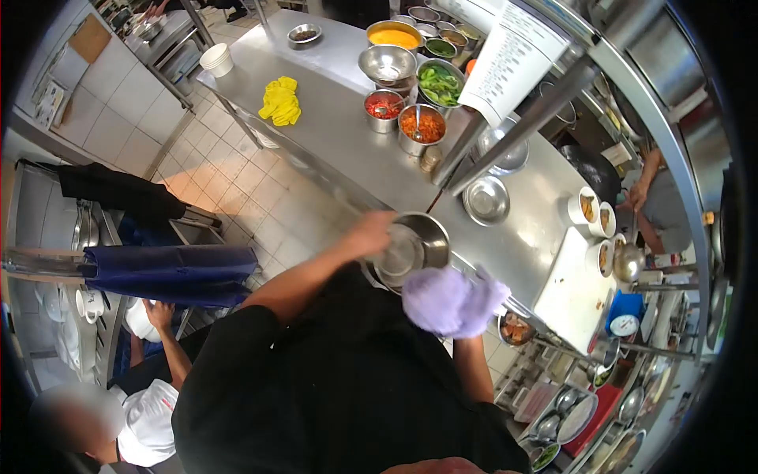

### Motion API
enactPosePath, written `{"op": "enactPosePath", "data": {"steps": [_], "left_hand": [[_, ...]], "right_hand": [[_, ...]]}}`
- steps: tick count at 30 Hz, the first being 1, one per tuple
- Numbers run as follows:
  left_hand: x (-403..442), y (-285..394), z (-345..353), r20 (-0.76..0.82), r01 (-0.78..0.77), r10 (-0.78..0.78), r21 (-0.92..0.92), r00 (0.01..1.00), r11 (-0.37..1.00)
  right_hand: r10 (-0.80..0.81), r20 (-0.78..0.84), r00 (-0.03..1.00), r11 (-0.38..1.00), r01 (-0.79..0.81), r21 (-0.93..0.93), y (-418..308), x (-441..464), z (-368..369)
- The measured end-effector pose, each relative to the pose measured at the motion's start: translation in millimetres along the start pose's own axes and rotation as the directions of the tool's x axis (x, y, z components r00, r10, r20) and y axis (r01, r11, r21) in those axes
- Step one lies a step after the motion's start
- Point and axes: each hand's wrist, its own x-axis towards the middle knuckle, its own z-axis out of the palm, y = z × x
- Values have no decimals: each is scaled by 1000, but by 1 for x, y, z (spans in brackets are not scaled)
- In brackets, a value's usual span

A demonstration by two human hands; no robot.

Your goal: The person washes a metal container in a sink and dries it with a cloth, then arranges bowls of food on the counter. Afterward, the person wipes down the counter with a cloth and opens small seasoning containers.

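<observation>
A deep steel pot (pixel 433 237) is held in front of my black shirt, at the near edge of the steel counter (pixel 339 142). My left hand (pixel 371 235) is closed at the pot's left rim, slightly blurred. Inside the pot there is a pale, shiny round shape that I cannot make out clearly. On the pot's right side, a fluffy lilac cloth (pixel 446 304) is bunched over my right hand, whose fingers are hidden; it grips the cloth against or beside the pot. Beyond the pot, a shallow steel bowl (pixel 486 200) sits on the counter.
Steel containers of food, including shredded carrot (pixel 426 128) and green leaves (pixel 439 84), stand at the back. A yellow cloth (pixel 280 101) lies left. A white board (pixel 564 292), white bowls (pixel 585 207) and blue scale (pixel 624 316) are right. A co-worker (pixel 150 419) is lower left.
</observation>
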Motion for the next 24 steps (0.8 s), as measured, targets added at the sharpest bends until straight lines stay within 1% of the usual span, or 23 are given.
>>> {"op": "enactPosePath", "data": {"steps": [2, 3, 4, 5, 7, 8, 11, 13, 14, 15, 16, 17, 18, 19, 20, 21, 22, 23, 24], "left_hand": [[-13, -16, -55, -27, 67, -74, -203, 997, 977], [-3, -82, -45, -271, -29, 20, -29, 962, 999], [4, -118, -56, -371, -16, 5, -27, 929, 1000], [11, -154, -68, -466, -4, -9, -28, 884, 1000], [25, -162, -128, -450, 46, -188, -308, 873, 950], [38, -167, -148, -476, 20, -215, -380, 853, 925], [87, -181, -206, -546, -77, -282, -544, 789, 836], [122, -203, -235, -582, -16, -403, -582, 706, 813], [158, -262, -239, -599, 57, 14, 99, 801, 993], [195, -323, -243, -506, 107, 428, 730, 749, 675], [231, -341, -245, -510, 136, 385, 719, 769, 682], [252, -346, -250, -494, 154, 306, 691, 814, 706], [268, -351, -255, -496, 215, 215, 672, 841, 708], [278, -358, -260, -511, 285, 105, 626, 853, 726], [281, -350, -258, -546, 226, -65, 235, 836, 945], [283, -341, -256, -564, 34, -237, -346, 791, 938], [282, -326, -256, -565, -149, -397, -690, 723, 709], [270, -308, -265, -433, -80, -434, -774, 790, 628], [278, -304, -264, -436, -95, -444, -788, 783, 608]], "right_hand": [[-69, 46, 997, 981, 59, 185, -14, -25, 22], [-164, 176, 971, 965, 122, 231, -19, -35, 28], [-261, 297, 918, 943, 176, 284, -22, -43, 34], [-330, 307, 893, 928, 247, 279, -27, -48, 42], [-443, 255, 859, 891, 391, 232, -38, -52, 58], [-499, 227, 836, 864, 461, 201, -47, -54, 67], [-666, 176, 725, 741, 670, 42, -83, -59, 104], [-787, 168, 593, 585, 805, -103, -114, -68, 136], [-844, 179, 506, 477, 860, -183, -131, -74, 156], [-890, 204, 407, 348, 897, -271, -148, -85, 179], [-922, 234, 309, 213, 908, -361, -166, -97, 202], [-938, 272, 213, 74, 893, -443, -184, -110, 227], [-942, 314, 118, -68, 849, -525, -204, -125, 252], [-937, 348, 31, -191, 788, -585, -218, -139, 273], [-922, 384, -53, -306, 708, -636, -233, -153, 294], [-900, 418, -124, -400, 616, -678, -248, -167, 312], [-873, 450, -188, -479, 498, -723, -266, -178, 333], [-849, 475, -232, -529, 397, -751, -287, -189, 347], [-817, 508, -274, -573, 277, -771, -308, -197, 362]]}}
